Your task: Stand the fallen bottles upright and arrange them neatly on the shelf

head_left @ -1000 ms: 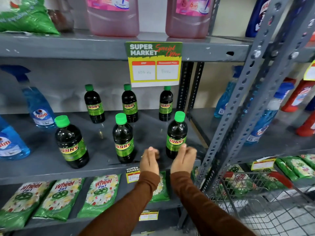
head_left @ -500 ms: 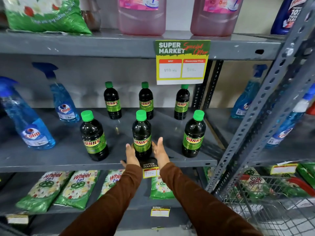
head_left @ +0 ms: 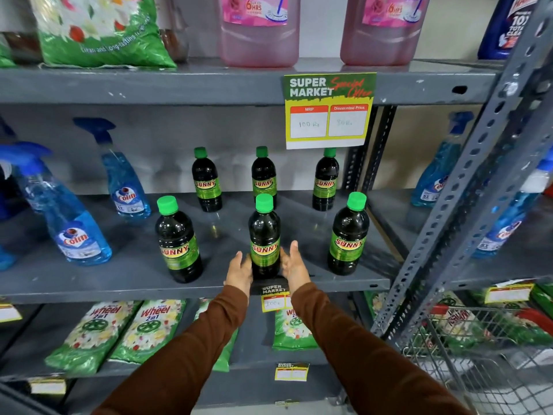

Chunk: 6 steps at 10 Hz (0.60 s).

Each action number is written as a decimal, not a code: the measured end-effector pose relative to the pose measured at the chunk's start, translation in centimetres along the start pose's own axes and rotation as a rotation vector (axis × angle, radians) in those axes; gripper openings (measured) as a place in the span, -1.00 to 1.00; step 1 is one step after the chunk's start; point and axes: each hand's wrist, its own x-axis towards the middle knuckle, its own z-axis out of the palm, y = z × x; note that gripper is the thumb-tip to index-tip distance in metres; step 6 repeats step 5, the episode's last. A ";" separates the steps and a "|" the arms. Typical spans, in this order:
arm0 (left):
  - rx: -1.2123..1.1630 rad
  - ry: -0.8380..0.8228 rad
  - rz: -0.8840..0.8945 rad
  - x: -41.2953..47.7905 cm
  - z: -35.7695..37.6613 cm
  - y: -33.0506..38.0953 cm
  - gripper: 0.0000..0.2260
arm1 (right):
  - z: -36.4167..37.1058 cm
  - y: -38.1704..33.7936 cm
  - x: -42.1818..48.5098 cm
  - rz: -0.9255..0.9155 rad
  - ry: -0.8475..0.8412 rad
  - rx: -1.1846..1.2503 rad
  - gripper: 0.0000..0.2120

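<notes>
Your left hand (head_left: 239, 271) and right hand (head_left: 294, 266) flank base of front-middle bottle (head_left: 264, 238), palms facing in, fingers extended, unclenched. Contact with bottle: cannot tell, fingertips sit right at its sides. Bottle upright near front edge of grey shelf (head_left: 119, 277). Front-left bottle (head_left: 178, 239) and front-right bottle (head_left: 347, 233) upright, apart from it. Three back-row bottles (head_left: 263, 175) upright behind. Blue spray bottles (head_left: 71, 214) stand to left.

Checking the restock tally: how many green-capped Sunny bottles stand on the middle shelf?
6. Back row: left, middle, right. Front row: left, middle between both hands, right. None appear hidden.
</notes>
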 end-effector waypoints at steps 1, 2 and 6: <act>0.100 -0.030 -0.018 -0.3 0.3 0.5 -0.47 | 0.0 0.1 -0.2 0.013 0.025 0.028 -0.43; 0.129 -0.011 -0.011 -0.4 0.1 0.4 -0.47 | 0.1 0.0 -0.1 0.015 0.047 0.025 -0.44; 0.262 0.231 0.149 -0.2 -0.5 0.7 -0.52 | 0.7 0.0 -0.3 -0.038 0.295 -0.049 -0.38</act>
